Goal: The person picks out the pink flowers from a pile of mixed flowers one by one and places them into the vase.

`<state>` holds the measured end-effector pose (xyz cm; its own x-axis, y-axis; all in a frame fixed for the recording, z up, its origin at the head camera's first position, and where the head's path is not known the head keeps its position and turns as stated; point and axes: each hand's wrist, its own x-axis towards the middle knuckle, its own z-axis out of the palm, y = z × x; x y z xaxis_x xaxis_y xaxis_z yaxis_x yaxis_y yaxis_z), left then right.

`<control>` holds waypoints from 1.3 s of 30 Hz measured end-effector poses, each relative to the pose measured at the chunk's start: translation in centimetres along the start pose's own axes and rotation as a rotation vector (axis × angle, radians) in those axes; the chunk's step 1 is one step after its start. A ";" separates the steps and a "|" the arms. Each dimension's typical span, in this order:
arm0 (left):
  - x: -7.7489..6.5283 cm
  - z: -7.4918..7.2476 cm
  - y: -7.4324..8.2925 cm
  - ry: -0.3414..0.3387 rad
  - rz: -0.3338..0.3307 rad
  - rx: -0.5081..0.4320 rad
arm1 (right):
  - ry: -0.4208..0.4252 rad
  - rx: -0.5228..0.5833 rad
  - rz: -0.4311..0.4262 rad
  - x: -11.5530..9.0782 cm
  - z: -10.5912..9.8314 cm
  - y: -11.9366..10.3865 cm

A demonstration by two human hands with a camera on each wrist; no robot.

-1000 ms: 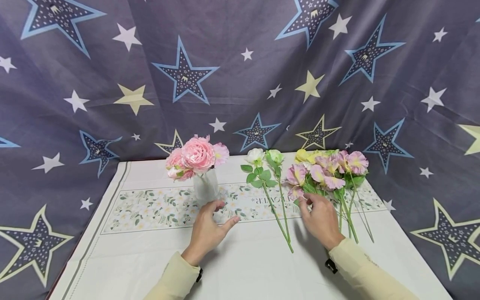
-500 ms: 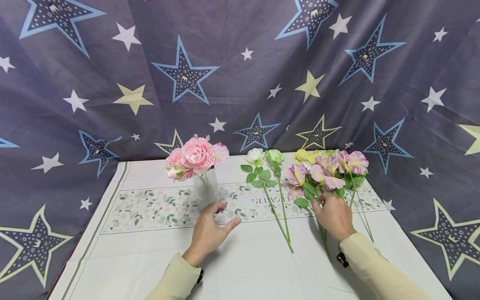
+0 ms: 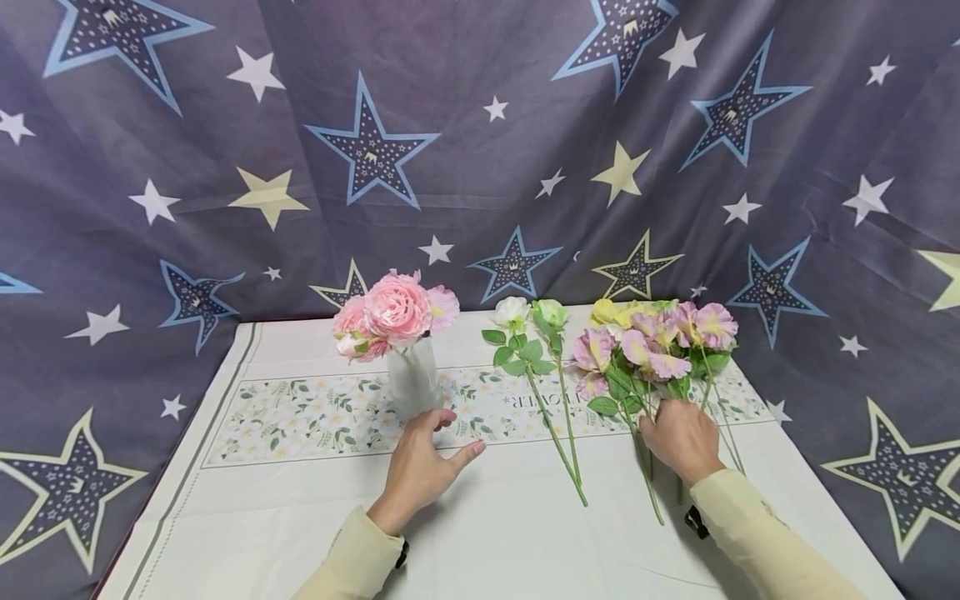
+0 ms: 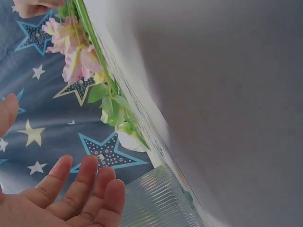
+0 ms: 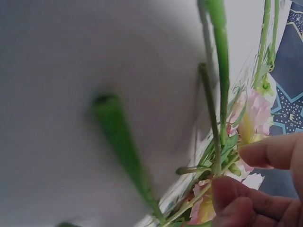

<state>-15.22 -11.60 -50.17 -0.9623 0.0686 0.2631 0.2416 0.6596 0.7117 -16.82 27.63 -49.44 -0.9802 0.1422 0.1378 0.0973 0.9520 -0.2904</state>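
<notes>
My left hand point(image 3: 423, 467) stands on edge with thumb and fingers spread in front of the ribbed clear vase point(image 3: 412, 379), nothing between them. Pink peonies point(image 3: 397, 308) and one lilac flower fill the vase. In the left wrist view the fingertips point(image 4: 113, 189) overlap the vase's ribbed wall. On the right, my right hand point(image 3: 682, 437) is curled over the stems of a pile of lilac-and-yellow flowers point(image 3: 652, 346). In the right wrist view its thumb and fingers close in around a thin green stem point(image 5: 215, 146); several cut stem ends point toward the camera.
Two white-green roses point(image 3: 528, 312) lie with long stems between the vase and the pile. A printed floral band crosses the white tablecloth point(image 3: 510, 550). A dark star-patterned curtain point(image 3: 480, 167) hangs right behind the table.
My right hand has shifted right and slightly nearer, from the pile's left side to the stems farther right, uncovering a leafy stem. My left hand and the vase have barely moved.
</notes>
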 end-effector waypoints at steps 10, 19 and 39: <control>0.1 -0.1 0.1 -0.009 -0.002 0.003 | -0.106 -0.020 0.022 -0.3 0.4 0.4; 0.1 0.0 0.1 -0.002 0.003 0.003 | -0.105 -0.011 0.017 -0.4 0.8 0.3; 0.0 0.1 0.0 -0.009 -0.013 0.001 | 0.018 0.091 -0.054 -0.7 0.9 -0.5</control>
<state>-15.18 -11.55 -50.21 -0.9664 0.0667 0.2484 0.2293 0.6611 0.7144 -16.34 26.85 -50.28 -0.9802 0.0975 0.1723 0.0280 0.9298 -0.3671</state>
